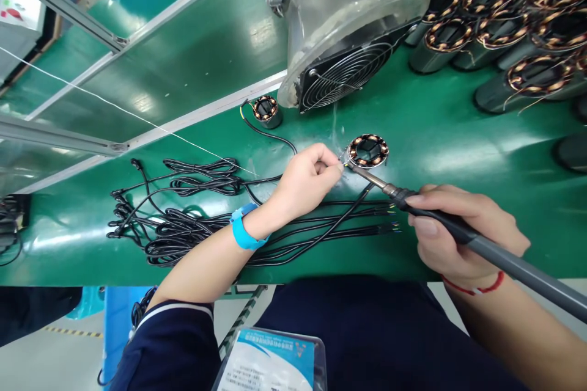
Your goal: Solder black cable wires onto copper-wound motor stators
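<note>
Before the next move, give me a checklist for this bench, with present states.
1. Left hand pinching the thin wires beside the near stator: ok.
2. Right hand on the soldering iron, fingers behind the metal shaft: ok.
3. Iron tip touching the joint: cannot tell, the spot is too small.
4. Shaft well clear of cables: not ok, one black cable end lies close by it.
5. Fan spinning: cannot tell.

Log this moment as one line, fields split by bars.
left hand: pinching wires | right hand: holding soldering iron | iron tip: at wires, beside copper-wound ring | black cables: on green table
</note>
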{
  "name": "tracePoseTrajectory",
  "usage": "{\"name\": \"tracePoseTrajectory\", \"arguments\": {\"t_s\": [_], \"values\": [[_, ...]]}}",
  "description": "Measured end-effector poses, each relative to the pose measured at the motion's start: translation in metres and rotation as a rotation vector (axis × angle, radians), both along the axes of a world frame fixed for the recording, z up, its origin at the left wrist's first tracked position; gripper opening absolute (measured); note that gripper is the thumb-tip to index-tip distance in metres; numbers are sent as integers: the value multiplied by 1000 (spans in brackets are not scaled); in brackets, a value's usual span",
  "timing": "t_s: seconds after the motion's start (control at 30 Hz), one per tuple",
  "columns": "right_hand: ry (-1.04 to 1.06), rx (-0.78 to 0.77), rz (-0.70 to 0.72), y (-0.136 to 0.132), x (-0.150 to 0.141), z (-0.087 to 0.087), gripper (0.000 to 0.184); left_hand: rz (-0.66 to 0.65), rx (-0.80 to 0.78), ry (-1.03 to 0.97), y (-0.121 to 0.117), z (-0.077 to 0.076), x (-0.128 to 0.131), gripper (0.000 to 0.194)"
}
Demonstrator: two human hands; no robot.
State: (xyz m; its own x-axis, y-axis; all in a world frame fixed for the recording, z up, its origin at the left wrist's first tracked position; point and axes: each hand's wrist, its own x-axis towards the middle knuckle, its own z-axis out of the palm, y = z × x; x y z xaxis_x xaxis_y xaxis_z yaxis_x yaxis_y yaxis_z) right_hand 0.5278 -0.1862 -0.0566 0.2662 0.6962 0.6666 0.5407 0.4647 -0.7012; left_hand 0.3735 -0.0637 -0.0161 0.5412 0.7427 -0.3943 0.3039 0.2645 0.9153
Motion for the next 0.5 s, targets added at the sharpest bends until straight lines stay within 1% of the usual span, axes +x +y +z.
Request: {"name": "tracePoseTrajectory", "arguments": {"t_s": [0.13,0.27,0.4,0.5], "values": [[20,14,20,1,1,-3,30,20,-48,-14,0,2,1,17],[13,24,44,1,0,-2,32,36,-57,-1,0,2,2,16],[3,33,64,4,0,2,31,39,-54,-9,0,2,2,15],[-38,51,59,7,1,9,31,40,-53,-17,0,1,2,15]]}}
